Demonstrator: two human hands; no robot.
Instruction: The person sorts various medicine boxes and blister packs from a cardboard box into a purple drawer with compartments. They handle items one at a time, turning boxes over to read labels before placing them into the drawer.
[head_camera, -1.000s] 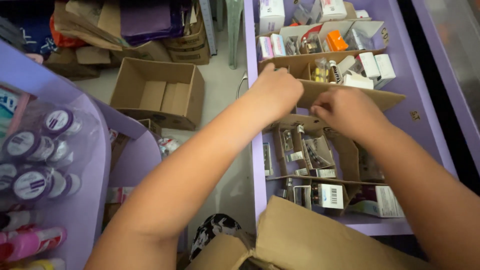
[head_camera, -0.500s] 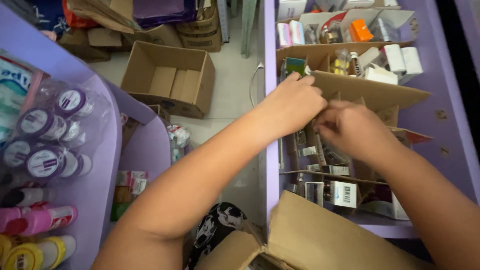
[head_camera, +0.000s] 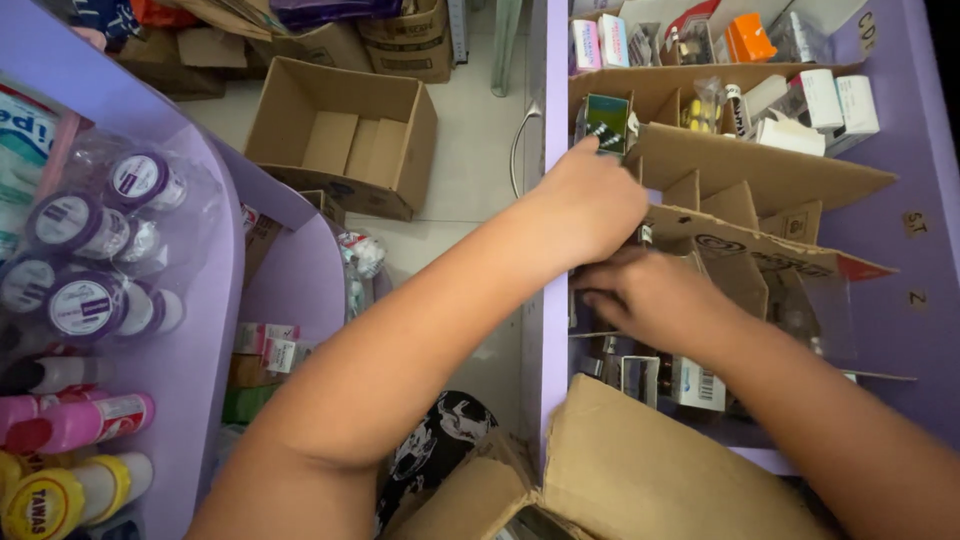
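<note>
Both hands in purple shelf tray (head_camera: 925, 170) w/ brown cardboard dividers (head_camera: 790, 180). Left hand (head_camera: 590, 205) curled, knuckles hiding grip, by small green-black box (head_camera: 607, 120); since 0.5 s ago, shifted up. Right hand (head_camera: 650, 300) fingers bent among small boxes, grip unclear. Open brown cardboard box (head_camera: 345, 135) on floor.

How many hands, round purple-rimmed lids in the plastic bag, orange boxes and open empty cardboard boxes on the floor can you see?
hands: 2, the left hand and the right hand
purple-rimmed lids facing the camera: 4
orange box: 1
open cardboard box on the floor: 1
total: 8
</note>
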